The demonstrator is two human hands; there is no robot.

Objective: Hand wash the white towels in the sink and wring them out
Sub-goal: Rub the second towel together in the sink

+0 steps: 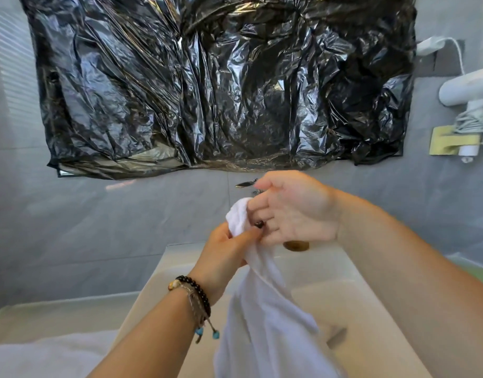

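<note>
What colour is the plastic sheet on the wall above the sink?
Glossy black, crinkled; the plastic sheet shows in the head view.

My one head camera looks forward and down, close over my left hand [224, 255], right hand [292, 211] and the sink [344, 271], wall behind
</note>
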